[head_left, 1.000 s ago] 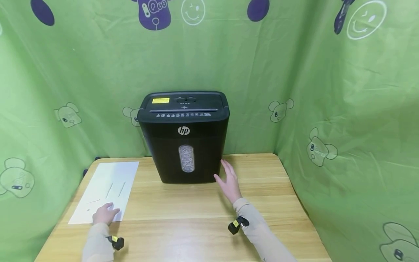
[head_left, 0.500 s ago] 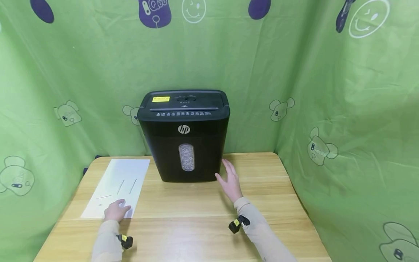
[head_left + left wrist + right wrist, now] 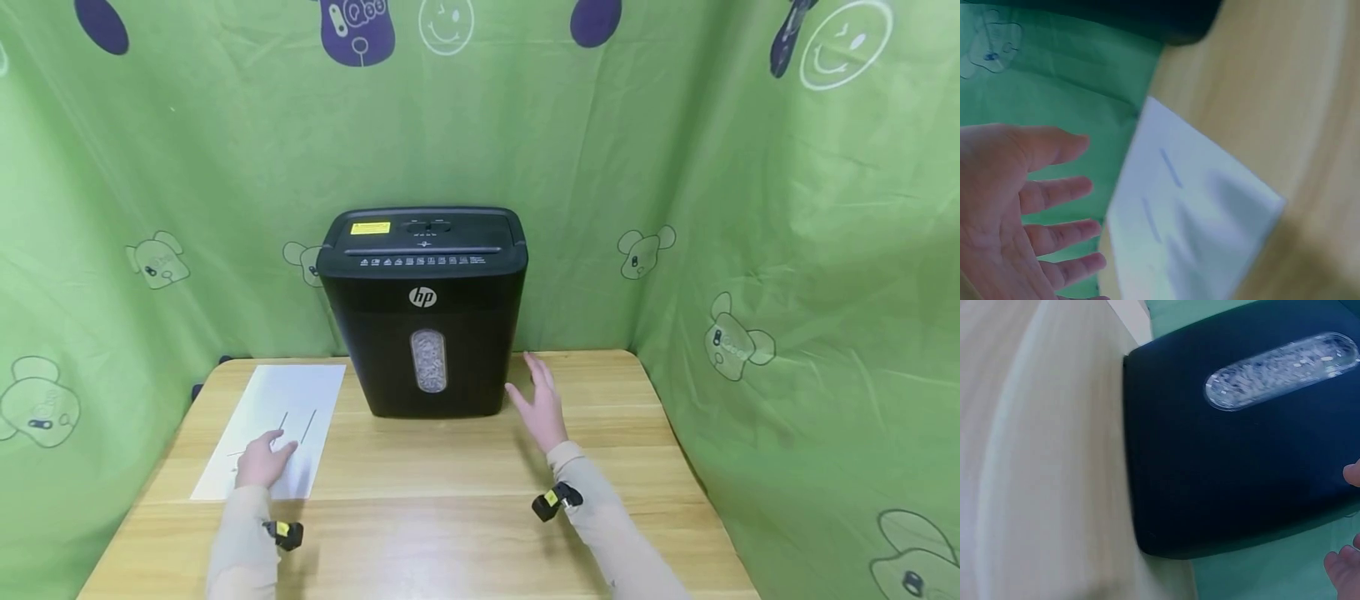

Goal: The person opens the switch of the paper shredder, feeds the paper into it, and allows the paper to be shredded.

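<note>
A white sheet of paper (image 3: 296, 385) with a few printed dark lines lies flat on the left part of the table. Over its near half hovers my left hand (image 3: 259, 462), fingers spread and holding nothing; its shadow falls on the sheet in the left wrist view. A black HP paper shredder (image 3: 472, 350) stands upright at the back, shredded bits showing through its front window (image 3: 1279, 374). Beside the shredder's lower right side is my right hand (image 3: 542, 414), fingers extended, thumb toward the machine, gripping nothing. Only its fingertips (image 3: 1342, 570) and thumb tip show in the right wrist view.
The wooden table (image 3: 420, 533) has rounded far corners. Green patterned curtain (image 3: 585, 183) encloses the back and both sides, close behind the shredder. A yellow label (image 3: 371, 227) sits on the shredder's top, behind its feed slot.
The paper slid right toward the shredder under my left hand, which has since lifted off it and shifted slightly forward. My right hand drew a little to the right, away from the shredder's side.
</note>
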### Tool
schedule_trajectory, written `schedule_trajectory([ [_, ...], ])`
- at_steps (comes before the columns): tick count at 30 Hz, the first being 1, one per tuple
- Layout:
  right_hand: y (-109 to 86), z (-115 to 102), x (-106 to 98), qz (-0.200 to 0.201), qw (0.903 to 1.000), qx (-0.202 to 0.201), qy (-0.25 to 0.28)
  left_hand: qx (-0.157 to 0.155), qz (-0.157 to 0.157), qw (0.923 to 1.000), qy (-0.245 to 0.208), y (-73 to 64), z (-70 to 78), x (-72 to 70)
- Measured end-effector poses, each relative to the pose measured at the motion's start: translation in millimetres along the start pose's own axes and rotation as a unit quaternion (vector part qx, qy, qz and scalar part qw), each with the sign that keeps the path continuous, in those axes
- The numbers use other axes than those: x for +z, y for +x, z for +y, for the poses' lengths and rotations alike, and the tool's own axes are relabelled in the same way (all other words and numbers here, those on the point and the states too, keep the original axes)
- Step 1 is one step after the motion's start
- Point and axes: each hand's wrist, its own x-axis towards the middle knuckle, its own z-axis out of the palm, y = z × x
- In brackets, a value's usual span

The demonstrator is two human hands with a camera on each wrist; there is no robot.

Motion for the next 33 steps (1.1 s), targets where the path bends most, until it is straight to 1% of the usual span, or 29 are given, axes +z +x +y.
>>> schedule_trajectory([
  [4,10.6,-1.1,-6.5,0.012,0.9999,-0.010,0.007,0.006,0.017,0.9992,-0.037,0.9,15.4,-16.6],
  [8,21.1,-6.4,-13.3,0.030,0.9990,-0.027,0.020,0.011,0.049,0.9960,-0.073,0.8,31.7,-31.0],
  [11,28.2,-11.3,-18.1,0.044,0.9980,-0.038,0.025,0.017,0.077,0.9918,-0.101,1.2,43.8,-40.9],
  [15,38.3,-18.0,-24.1,0.061,0.9962,-0.056,0.025,0.032,0.113,0.9835,-0.138,3.2,60.2,-53.0],
  [18,46.2,-23.9,-28.8,0.068,0.9951,-0.068,0.024,0.041,0.139,0.9755,-0.166,5.3,73.7,-59.9],
  [21,54.5,-30.4,-33.2,0.075,0.9936,-0.080,0.028,0.053,0.164,0.9650,-0.197,8.2,88.2,-64.5],
  [25,65.6,-40.3,-39.0,0.097,0.9898,-0.097,0.038,0.079,0.192,0.9492,-0.236,11.8,108.1,-69.1],
  [28,74.0,-50.0,-43.9,0.115,0.9866,-0.105,0.049,0.100,0.207,0.9398,-0.253,14.7,122.5,-73.0],
  [30,79.7,-57.6,-47.2,0.127,0.9839,-0.111,0.057,0.110,0.208,0.9343,-0.268,16.6,132.3,-76.3],
  [33,88.2,-70.5,-52.1,0.143,0.9798,-0.120,0.072,0.122,0.187,0.9216,-0.318,18.5,148.7,-82.6],
])
